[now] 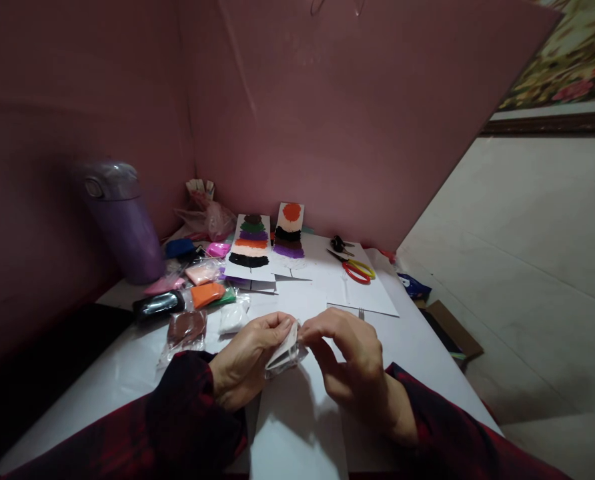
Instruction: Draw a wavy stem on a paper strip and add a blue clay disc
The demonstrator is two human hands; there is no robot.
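Observation:
My left hand (245,363) is closed on a small clear plastic packet (283,355), thumb on top. Something pale is inside the packet, and I cannot make out exactly what. At the packet's right edge, the thumb and forefinger of my right hand (355,367) pinch the plastic. Both hands are above the white paper (297,433) at the front of the table. Left of my hands lie a packet of white clay (233,319), a brown one (186,328), an orange one (207,295) and a black one (158,305).
Two cards with coloured bands, one striped card (250,250) and one with an orange circle (291,213), stand at the back. Scissors (357,270) and keys (338,244) lie back right, with a fork (361,313) nearer. A purple bottle (125,227) stands left; cardboard (455,330) is beyond the right edge.

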